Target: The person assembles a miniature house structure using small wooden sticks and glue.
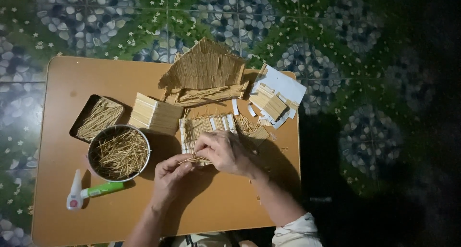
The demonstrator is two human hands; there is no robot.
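The brown worktop (62, 213) carries a stick-built panel (211, 127) near its middle. The right hand (225, 152) rests on the panel's near edge, fingers curled. The left hand (170, 175), just nearer, pinches thin sticks (192, 159) lying left-right, tips under the right hand.

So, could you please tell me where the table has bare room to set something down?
Bare wood lies along the far-left table edge beyond the tray, and along the near edge beside the glue bottle. Crowded: the middle and far right, around the stick panels and both hands.
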